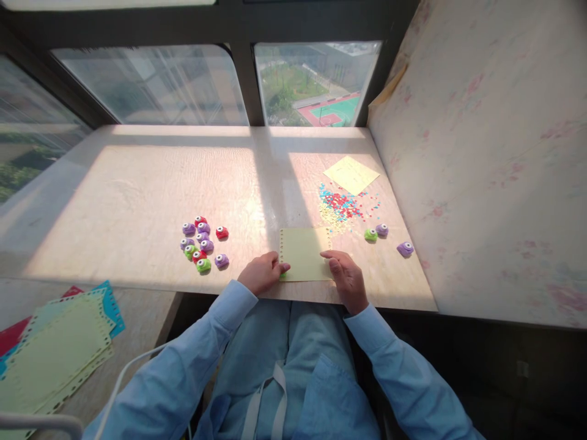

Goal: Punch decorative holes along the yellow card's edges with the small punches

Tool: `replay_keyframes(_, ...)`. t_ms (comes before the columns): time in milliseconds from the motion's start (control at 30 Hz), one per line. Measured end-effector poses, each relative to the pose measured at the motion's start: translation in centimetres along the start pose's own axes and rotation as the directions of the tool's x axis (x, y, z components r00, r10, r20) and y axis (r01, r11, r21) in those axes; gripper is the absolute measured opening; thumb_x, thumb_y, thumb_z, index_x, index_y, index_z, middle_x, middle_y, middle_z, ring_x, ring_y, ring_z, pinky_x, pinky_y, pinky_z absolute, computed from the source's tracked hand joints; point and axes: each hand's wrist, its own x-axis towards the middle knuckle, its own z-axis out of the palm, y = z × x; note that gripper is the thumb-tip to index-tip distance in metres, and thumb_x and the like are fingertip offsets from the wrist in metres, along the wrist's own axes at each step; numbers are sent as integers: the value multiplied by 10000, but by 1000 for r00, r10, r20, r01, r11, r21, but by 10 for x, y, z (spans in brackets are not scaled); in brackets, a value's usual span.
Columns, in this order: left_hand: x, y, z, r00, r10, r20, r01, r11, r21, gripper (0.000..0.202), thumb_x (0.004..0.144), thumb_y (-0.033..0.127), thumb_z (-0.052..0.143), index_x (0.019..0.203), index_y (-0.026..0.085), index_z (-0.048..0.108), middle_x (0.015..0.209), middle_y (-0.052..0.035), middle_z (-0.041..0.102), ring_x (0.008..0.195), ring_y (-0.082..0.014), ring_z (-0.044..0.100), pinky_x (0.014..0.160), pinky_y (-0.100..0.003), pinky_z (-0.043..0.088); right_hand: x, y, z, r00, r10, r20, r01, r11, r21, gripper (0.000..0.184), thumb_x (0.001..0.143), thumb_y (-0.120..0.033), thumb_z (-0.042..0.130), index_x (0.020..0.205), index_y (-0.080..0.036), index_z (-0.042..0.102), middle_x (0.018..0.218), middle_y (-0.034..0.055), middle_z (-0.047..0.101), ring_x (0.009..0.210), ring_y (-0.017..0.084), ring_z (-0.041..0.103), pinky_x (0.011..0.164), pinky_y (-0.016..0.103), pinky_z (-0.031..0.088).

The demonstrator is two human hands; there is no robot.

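Observation:
A pale yellow-green sheet of paper (306, 253) lies near the table's front edge, with rows of small holes along its left and right edges. My left hand (260, 273) is closed at the sheet's lower left corner, its thumb over the edge. A bit of a small green object (283, 274) shows under that thumb; the rest is hidden by the hand. My right hand (347, 279) pinches the sheet's right edge between thumb and forefinger, other fingers curled.
Several small one-eyed purple, red and green pieces (202, 247) cluster on the left; a few more (405, 249) lie right. Coloured paper dots (340, 206) are scattered beneath a yellow sheet (352, 175). Hole-edged coloured sheets (64, 342) are stacked lower left. A patterned wall (486, 171) bounds the right.

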Motion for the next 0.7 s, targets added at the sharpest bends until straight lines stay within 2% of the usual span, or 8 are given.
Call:
replay_keyframes(200,3,3,2,998,-64,-18,63,997,-42,274,857,315,621,686,235,423,659,17,548,664,-175,546,620,-279,364,0,1,1,1000,-25,3,25,999,-24,298,1002,-419,497,1025,-228,724,1038,85,747,1026,242,678,935,424,546)
replay_keyframes(367,5,-2,2,998,-50,-50,41,984,-172,259,809,319,654,671,224,457,610,35,550,604,-148,536,582,-264,377,4,2,5,997,-71,38,76,986,-145,243,979,-378,528,1025,-226,711,1008,88,744,994,257,674,908,431,546)
replay_keyframes(433,6,-6,2,998,-50,-35,38,957,-286,275,787,357,672,674,223,460,566,51,531,531,-128,505,525,-250,361,5,3,7,996,-81,47,89,978,-189,231,977,-357,525,1021,-221,706,996,91,742,982,258,670,900,430,544)
replay_keyframes(567,7,-16,0,997,-37,64,65,858,-509,373,719,502,725,706,221,480,488,77,491,388,-93,414,407,-227,287,6,6,9,992,-111,66,123,967,-221,219,975,-316,511,998,-211,702,979,95,739,968,255,665,890,418,539)
replay_keyframes(633,7,-21,0,998,-32,52,57,815,-577,411,687,547,742,720,215,501,480,77,493,364,-81,395,384,-218,258,6,7,9,991,-115,71,129,964,-234,216,967,-301,506,992,-214,703,974,94,737,966,256,661,886,418,538)
replay_keyframes(700,6,-26,2,999,-47,-5,33,781,-624,418,691,574,725,734,207,530,497,71,507,360,-72,384,377,-216,249,7,7,9,991,-114,74,129,962,-240,217,959,-289,503,990,-218,705,972,93,737,967,258,658,887,421,536)
